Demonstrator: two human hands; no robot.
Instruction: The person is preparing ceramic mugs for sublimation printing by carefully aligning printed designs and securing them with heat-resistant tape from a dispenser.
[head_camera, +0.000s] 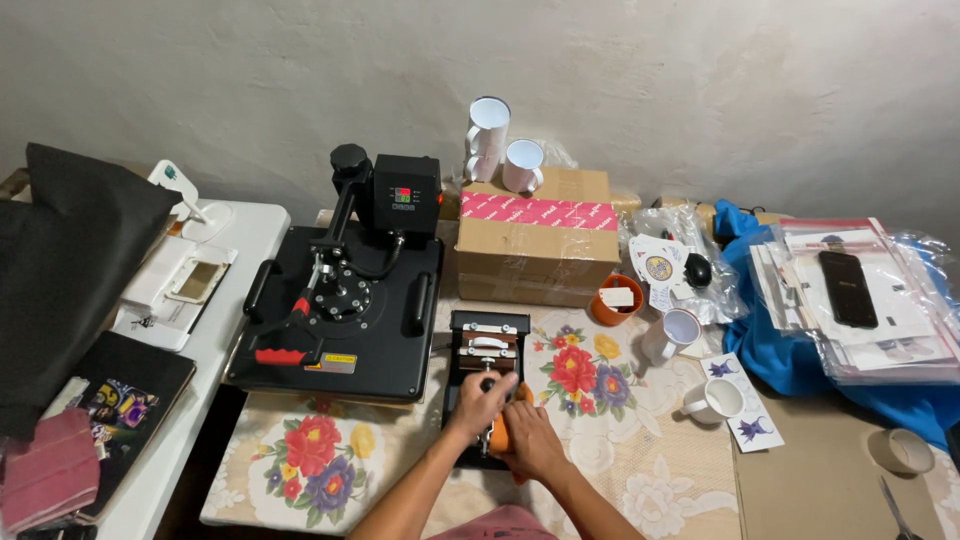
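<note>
- Nearest the camera, at the front edge of the desk, both forearms came up from below onto a floral tablecloth (330, 450) — cream, with red, yellow and purple blooms.
- The left hand (480, 403) was curled shut over the knob of a small black mug press attachment (487, 350) lying near the middle of the desk; the right hand (530, 440) lay just beside it, fingers closed around an orange wrap (500, 438) at the press's near end.
- To the right of the hands, bare brown board (820, 480) covered the front right corner, with a tape roll (905, 450) and scissors (895, 510) by its edge — the widest open patch.
- Between board and press stood two white mugs (712, 400), one resting on printed sheets with purple motifs (750, 420).
- Left of the mug press sat a large black heat press (340, 310), its base touching the cloth's back left part.
- Beyond a dark gap, a white side table (235, 300) carried a white device, a dark printed board and pink cloth (50, 470); black fabric (70, 270) hung over its far left.
- Farther back, a cardboard box (535, 240) with pink tape bore two more white mugs (505, 150), with an orange cup (615, 300) just in front.
- At the back right, blue cloth (790, 350) lay under plastic sleeves of prints and a black phone (848, 288).
- A rough whitish wall (700, 90) closed the far side.
</note>
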